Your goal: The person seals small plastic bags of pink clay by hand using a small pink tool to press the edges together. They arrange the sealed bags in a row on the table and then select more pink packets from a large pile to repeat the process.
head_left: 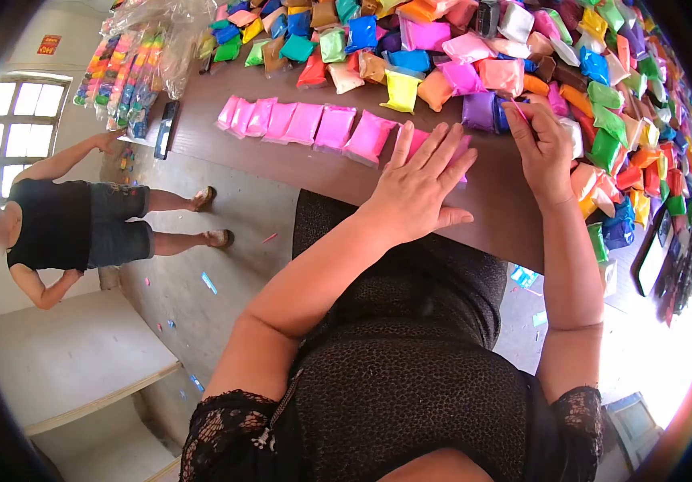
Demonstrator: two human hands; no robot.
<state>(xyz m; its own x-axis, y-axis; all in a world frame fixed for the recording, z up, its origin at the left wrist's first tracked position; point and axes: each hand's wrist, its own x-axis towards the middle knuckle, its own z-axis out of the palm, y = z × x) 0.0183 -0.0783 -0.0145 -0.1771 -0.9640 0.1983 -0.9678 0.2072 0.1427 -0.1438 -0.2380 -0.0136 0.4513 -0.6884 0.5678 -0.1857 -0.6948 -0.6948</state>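
Note:
My left hand (420,189) lies flat, fingers stretched, over the right end of a row of small pink packets (334,127) on the brown table. Its fingers partly cover the last pink packets (460,153). Beyond the row's right end, my right hand (545,149) is raised with thumb and forefinger pinched together. A thin pink edge (518,111) shows at those fingertips, but I cannot make out what it belongs to. Close to this hand lie a purple packet (478,112) and the large heap of mixed-colour packets (490,75).
The brown table (281,165) has its near edge by my lap. A black phone-like object (167,128) and bagged coloured packets (121,72) are at the far left. A person (53,217) stands there. A dark-framed white device (653,253) lies at right.

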